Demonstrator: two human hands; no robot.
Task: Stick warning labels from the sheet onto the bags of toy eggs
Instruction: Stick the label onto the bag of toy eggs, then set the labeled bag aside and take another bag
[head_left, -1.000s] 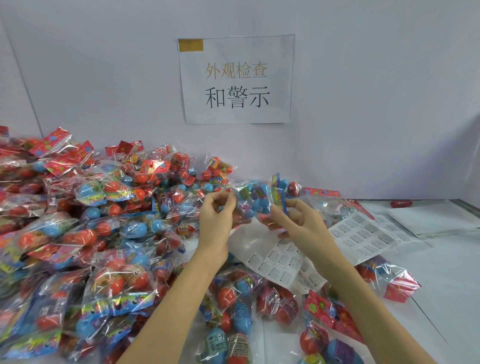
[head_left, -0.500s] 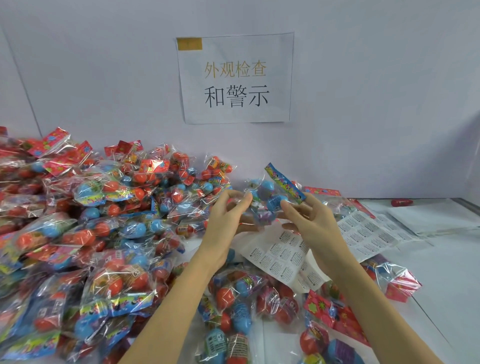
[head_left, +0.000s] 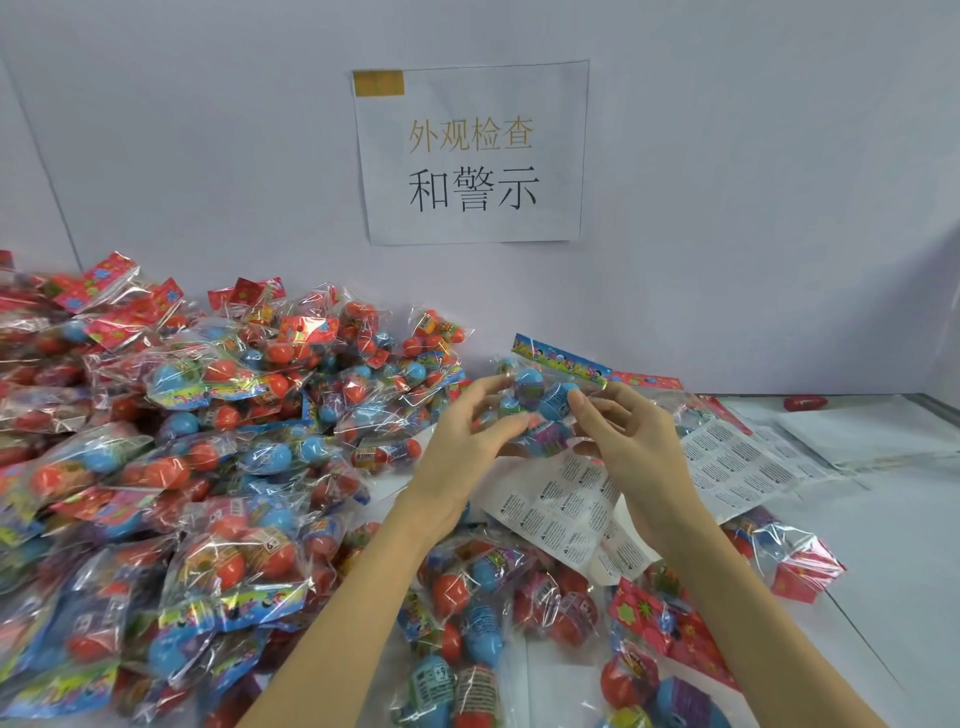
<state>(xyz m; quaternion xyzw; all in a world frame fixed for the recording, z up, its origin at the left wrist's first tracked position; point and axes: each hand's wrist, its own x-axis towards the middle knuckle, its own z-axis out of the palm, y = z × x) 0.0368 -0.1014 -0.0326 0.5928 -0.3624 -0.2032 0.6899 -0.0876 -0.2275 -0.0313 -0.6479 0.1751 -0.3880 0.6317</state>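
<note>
I hold a clear bag of toy eggs (head_left: 537, 397) with blue eggs and a blue header card above the table, in front of the wall. My left hand (head_left: 462, 447) pinches its left side between thumb and fingers. My right hand (head_left: 628, 447) grips its right side, index fingertip on a blue egg. Below the hands lies a white label sheet (head_left: 558, 514) printed with warning labels, and a second label sheet (head_left: 748, 462) lies to its right. Whether a label is on the held bag cannot be seen.
A big pile of bagged red and blue eggs (head_left: 208, 467) fills the left of the table. More bags (head_left: 467, 597) lie near me and one red-header bag (head_left: 795, 561) at right. White papers (head_left: 862, 431) and a red object (head_left: 805, 402) sit far right. A paper sign (head_left: 470, 150) hangs on the wall.
The bag has been turned in my hands, so its blue header card now points up and to the right. Both hands shifted their hold and stayed above the label sheet.
</note>
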